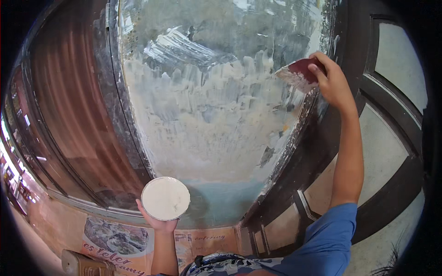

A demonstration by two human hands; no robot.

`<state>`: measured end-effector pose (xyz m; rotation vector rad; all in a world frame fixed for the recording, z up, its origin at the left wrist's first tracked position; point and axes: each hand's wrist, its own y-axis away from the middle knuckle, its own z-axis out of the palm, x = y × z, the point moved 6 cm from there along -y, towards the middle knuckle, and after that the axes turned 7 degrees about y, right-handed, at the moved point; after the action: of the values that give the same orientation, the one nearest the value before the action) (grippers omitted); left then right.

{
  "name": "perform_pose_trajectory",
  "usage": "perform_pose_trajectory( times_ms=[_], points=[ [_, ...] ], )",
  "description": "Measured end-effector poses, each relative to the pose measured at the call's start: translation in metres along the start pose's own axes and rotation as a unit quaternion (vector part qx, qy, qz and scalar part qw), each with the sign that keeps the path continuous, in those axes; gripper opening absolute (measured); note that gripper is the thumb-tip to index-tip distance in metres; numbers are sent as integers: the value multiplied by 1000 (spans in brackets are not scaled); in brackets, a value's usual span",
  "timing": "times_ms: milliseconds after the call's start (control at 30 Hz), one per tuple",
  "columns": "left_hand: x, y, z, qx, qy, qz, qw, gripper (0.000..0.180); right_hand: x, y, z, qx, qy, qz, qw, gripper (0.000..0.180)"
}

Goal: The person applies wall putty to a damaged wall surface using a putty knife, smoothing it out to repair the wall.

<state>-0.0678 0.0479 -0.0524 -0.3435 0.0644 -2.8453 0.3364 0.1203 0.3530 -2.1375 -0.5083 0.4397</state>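
My right hand (pixel 334 80) pinches a dark red flat scraper (pixel 301 73), its face smeared with whitish paste. The scraper's edge is at the right side of the wall panel (pixel 198 119), close to the dark frame. Pale paste coats the panel's middle, while the upper part is grey with a streaky white patch (pixel 184 48). Low in front of the wall, my left hand (pixel 161 223) holds up a round tub (pixel 165 198) filled with cream-white paste. Most of the left fingers are hidden under the tub.
A dark wooden door with pale panels (pixel 382 133) rises on the right. To the left is a dark-framed window with a reddish-brown curtain (pixel 69 87). A printed banner (pixel 119 239) covers the floor area below, beside a brown plastic object (pixel 83 263) at lower left.
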Motion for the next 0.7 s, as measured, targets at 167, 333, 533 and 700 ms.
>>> perform_pose_trajectory(
  times_ms=[167,333,533,700],
  points=[
    [-15,-7,12,-4,15,7,1000,76,29,-41,11,-49,70,-58,995,14],
    [-20,-15,9,5,22,22,1000,75,43,-62,33,-101,70,-52,991,13],
    [-35,-18,11,8,14,63,998,77,47,-74,35,-94,50,-97,990,13],
    [-48,-14,4,18,22,57,998,78,35,-73,26,-83,43,-81,992,12]
  ],
)
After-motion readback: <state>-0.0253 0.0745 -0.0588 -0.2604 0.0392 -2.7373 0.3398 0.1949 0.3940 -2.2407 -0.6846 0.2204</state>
